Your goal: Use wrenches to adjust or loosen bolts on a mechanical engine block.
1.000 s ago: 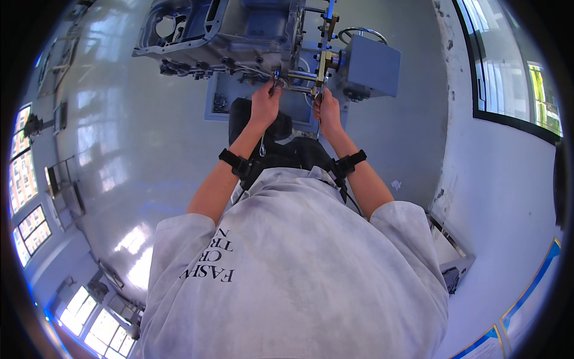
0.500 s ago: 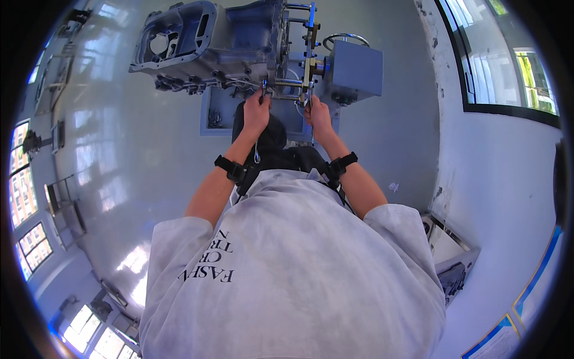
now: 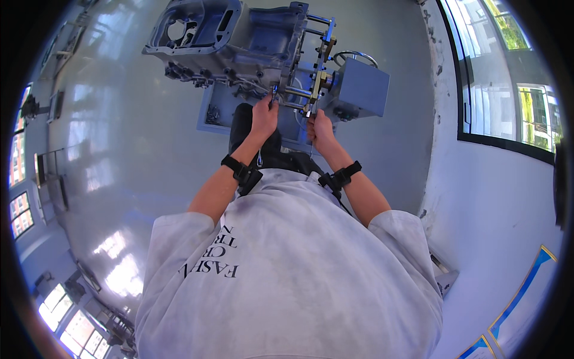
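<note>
A grey metal engine block (image 3: 239,60) is mounted ahead of me, its right end joined by long bolts to an upright bracket (image 3: 320,63). My left hand (image 3: 263,118) is closed around a shiny wrench (image 3: 259,160), whose lower end hangs out below the fist. The wrench's upper end meets the lower right corner of the block. Slightly to the right, my right hand (image 3: 322,128) grips a second slim wrench (image 3: 315,106) at the bracket's near end. The fingers partly hide both tools, and the exact fit of their heads is too small to tell.
Right of the bracket stands a grey box (image 3: 363,87) with a handwheel (image 3: 355,55) behind it. Beneath the block is a blue-grey tray (image 3: 209,127) with small dark parts in it. A white wall with a dark-framed window (image 3: 508,141) rises on the right.
The whole view has tilted and shifted, so the block and stand appear a little further right. Both hands keep their grips on the wrenches at the same spots.
</note>
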Available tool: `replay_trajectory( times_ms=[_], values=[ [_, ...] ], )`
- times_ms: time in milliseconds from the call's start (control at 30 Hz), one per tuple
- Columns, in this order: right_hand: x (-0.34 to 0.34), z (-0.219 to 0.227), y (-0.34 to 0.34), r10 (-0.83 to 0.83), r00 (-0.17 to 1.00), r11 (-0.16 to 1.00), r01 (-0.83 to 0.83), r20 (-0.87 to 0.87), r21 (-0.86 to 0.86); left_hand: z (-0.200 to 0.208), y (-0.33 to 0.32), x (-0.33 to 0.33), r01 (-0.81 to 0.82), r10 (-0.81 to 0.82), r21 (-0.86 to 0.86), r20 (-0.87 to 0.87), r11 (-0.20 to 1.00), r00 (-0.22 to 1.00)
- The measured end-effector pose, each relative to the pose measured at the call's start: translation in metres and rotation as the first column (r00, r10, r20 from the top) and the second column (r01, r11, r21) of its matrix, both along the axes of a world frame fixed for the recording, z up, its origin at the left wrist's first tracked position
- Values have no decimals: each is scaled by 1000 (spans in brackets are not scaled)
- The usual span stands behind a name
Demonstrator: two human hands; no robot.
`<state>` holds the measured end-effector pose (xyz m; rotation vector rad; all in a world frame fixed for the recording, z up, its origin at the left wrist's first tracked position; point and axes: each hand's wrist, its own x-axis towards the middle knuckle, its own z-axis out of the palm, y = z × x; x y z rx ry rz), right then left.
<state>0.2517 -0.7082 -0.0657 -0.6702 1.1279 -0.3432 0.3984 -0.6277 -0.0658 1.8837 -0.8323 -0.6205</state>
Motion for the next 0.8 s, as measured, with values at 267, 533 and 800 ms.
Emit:
replay_trajectory(
  times_ms=[267,533,800],
  values=[
    [-1,36,0,-3,997,922,-24,71,387,10,5,-3,-28,28,14,30,1000,999],
    [-3,29,-1,-88,978,885,-11,191,466,14,2,-5,-28,28,10,14,1000,1000],
    [-4,33,-1,-93,970,874,-29,226,485,9,3,-5,-42,42,-18,-23,999,999]
  ],
)
